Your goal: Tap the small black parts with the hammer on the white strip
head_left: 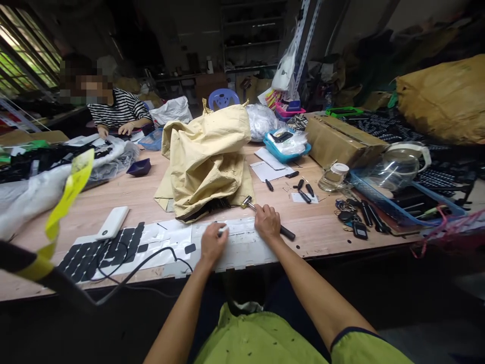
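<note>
My right hand (267, 221) is wrapped round a small hammer, its metal head (246, 201) pointing to the upper left and its black handle end (287, 232) showing past my wrist. My left hand (213, 242) rests on the white sheet (242, 247) at the table's front edge, fingers curled together near a small white bit (223, 230); what they pinch, if anything, is too small to make out. Left of it lie a small black piece (190, 248) and rows of black pieces (127, 245). Just beyond my hands slumps a large cream cloth sack (208, 162).
A white power bank (114, 222) with a black cable lies at left. To the right are black handles (304, 196), a glass jar (332, 178), keys (344, 216), a blue basket (401, 202) and a cardboard box (343, 139). A co-worker in stripes (119, 111) sits across the table.
</note>
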Demonstrator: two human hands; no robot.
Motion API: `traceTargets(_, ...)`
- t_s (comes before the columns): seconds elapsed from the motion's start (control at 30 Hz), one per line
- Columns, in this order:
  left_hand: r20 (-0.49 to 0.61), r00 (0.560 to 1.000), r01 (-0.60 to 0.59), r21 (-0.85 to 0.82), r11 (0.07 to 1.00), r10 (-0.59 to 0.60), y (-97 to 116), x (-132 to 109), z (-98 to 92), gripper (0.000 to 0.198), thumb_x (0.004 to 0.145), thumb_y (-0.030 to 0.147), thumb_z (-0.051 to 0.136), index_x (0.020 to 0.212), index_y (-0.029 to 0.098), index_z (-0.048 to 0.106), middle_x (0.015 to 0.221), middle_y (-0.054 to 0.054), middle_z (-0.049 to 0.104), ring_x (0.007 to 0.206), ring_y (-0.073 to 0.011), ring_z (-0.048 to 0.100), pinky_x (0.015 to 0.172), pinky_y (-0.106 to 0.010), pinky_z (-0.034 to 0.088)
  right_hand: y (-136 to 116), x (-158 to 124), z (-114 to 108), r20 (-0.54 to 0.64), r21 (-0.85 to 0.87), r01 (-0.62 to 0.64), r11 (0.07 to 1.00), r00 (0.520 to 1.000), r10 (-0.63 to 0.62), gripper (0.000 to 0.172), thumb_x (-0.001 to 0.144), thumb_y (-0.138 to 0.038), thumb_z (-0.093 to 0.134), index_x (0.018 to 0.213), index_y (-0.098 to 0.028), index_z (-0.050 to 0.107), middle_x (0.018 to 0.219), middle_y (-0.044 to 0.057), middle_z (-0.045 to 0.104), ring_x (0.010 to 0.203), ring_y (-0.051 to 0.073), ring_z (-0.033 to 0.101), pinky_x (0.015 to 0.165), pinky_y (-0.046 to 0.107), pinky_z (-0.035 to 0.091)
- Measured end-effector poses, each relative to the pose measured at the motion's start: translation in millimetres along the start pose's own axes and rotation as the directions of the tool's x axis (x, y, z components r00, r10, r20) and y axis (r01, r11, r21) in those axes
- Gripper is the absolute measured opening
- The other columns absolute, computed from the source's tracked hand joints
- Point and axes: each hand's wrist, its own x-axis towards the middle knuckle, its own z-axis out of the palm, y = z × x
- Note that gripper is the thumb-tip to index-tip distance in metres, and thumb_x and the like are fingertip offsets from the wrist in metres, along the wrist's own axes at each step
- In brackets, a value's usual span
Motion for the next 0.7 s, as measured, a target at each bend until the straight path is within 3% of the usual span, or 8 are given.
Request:
traceTargets(0.1,-0.156,0.972,0.194,0.128,0.973,-0.173,-24.8,43.2,-20.7,0.024,0.086,0.025,0.054,0.093,0.023,0.077,0.095,-0.007,0.076,0.093,-0.0259,0.067,0.089,-0.042,0.055,0.5,-0.2,1.7,-0.004,-0.006,0.006,1.000,1.000,-0.006,0.033,0.095,-0.019,0.051,0.123,-0.024,0.068,0.097,0.010,0.061,0.092,0.024,0.050,0.073,0.032,0.032)
traceTargets(0.23,-0.249,0.945,0.278,0.276,0.920,-0.211,-39.6,70.4,-39.1,0.033,0.084,0.017,0.049,0.102,0.021,0.077,0.105,-0.011,0.075,0.106,-0.0307,0.064,0.096,-0.045,0.050,0.3,-0.5,0.8,0.005,0.006,0.001,1.000,1.000,-0.001,0.033,0.095,-0.019,0.050,0.122,-0.024,0.068,0.098,0.010,0.062,0.093,0.024,0.050,0.073,0.033,0.032)
traceTargets(0.33,-0.196,0.957,0.271,0.360,0.893,-0.212,-36.4,73.2,-40.9,0.035,0.086,0.015,0.048,0.108,0.021,0.074,0.111,-0.013,0.072,0.113,-0.0325,0.061,0.096,-0.047,0.049,-0.2,-0.9,-0.9,0.020,0.019,-0.004,1.000,1.000,0.003,0.034,0.095,-0.019,0.049,0.122,-0.024,0.068,0.098,0.010,0.062,0.093,0.024,0.050,0.073,0.033,0.032)
traceTargets(0.5,-0.109,0.946,0.317,0.495,0.809,-0.304,-33.6,66.7,-33.0,0.024,0.088,0.028,0.055,0.104,0.017,0.070,0.113,-0.019,0.067,0.113,-0.0386,0.059,0.090,-0.051,0.050,-1.7,-1.1,-1.1,0.023,0.012,-0.013,1.000,1.000,0.013,0.034,0.095,-0.019,0.048,0.123,-0.024,0.068,0.099,0.010,0.061,0.092,0.024,0.049,0.073,0.033,0.032)
traceTargets(0.7,-0.104,0.953,0.301,0.436,0.848,-0.284,-44.8,48.9,-22.6,0.035,0.082,0.033,0.065,0.113,0.019,0.069,0.102,-0.014,0.068,0.102,-0.0353,0.063,0.091,-0.046,0.052,-2.4,-1.0,0.3,0.005,0.021,-0.007,1.000,1.000,0.007,0.034,0.094,-0.019,0.048,0.122,-0.023,0.068,0.098,0.010,0.061,0.092,0.024,0.048,0.073,0.033,0.032)
